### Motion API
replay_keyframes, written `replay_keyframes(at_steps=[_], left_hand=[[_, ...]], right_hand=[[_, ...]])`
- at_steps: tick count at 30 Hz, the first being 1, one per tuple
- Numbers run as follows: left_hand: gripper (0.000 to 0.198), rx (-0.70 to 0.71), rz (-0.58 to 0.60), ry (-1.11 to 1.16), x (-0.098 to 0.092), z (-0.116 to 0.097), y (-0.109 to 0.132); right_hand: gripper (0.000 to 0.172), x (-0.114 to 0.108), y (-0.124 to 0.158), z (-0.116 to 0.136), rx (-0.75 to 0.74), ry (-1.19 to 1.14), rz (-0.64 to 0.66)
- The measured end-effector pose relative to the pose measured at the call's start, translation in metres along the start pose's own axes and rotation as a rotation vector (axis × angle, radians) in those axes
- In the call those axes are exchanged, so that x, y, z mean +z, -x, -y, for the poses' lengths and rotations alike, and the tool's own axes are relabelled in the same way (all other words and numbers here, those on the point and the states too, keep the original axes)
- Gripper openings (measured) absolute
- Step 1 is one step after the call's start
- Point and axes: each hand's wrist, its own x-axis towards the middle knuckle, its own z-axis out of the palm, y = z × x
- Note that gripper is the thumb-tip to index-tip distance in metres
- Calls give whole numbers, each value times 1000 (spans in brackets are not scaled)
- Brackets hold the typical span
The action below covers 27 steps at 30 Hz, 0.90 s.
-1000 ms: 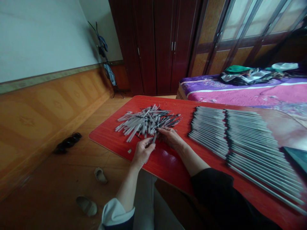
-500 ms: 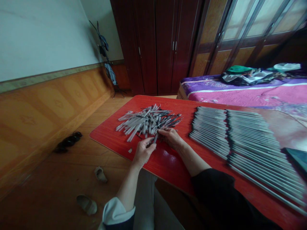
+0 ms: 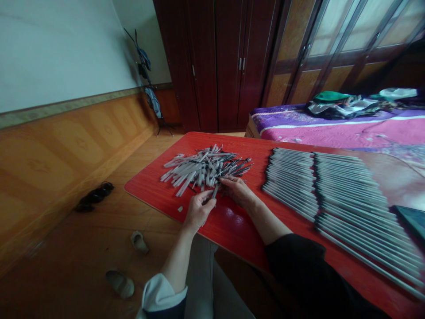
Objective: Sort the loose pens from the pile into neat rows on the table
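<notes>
My left hand (image 3: 199,210) pinches a short, pale, translucent tube (image 3: 215,191) between thumb and fingers, low over the table. At the tube's far end, the fingertips of my right hand (image 3: 236,190) are closed together. Whether a second small part is between them is too small to make out. Just beyond both hands lies a loose pile of translucent tubes (image 3: 191,170), mixed with thin dark sticks (image 3: 236,167) on its right side. A small pale scrap (image 3: 179,208) rests left of my left hand.
On the right of the red table (image 3: 149,179), two rows of long pale rods with dark ends (image 3: 294,175) lie side by side. A dark flat object (image 3: 410,221) sits at the right edge. Behind is a bed (image 3: 299,126); shoes (image 3: 120,283) are on the floor.
</notes>
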Motion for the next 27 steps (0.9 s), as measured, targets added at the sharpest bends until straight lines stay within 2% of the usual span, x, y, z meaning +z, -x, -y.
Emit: replay_keyframes(at_steps=[27], left_hand=[[32, -20, -23, -32, 1, -4, 1]], right_hand=[[19, 1, 0, 0, 1, 13, -24]])
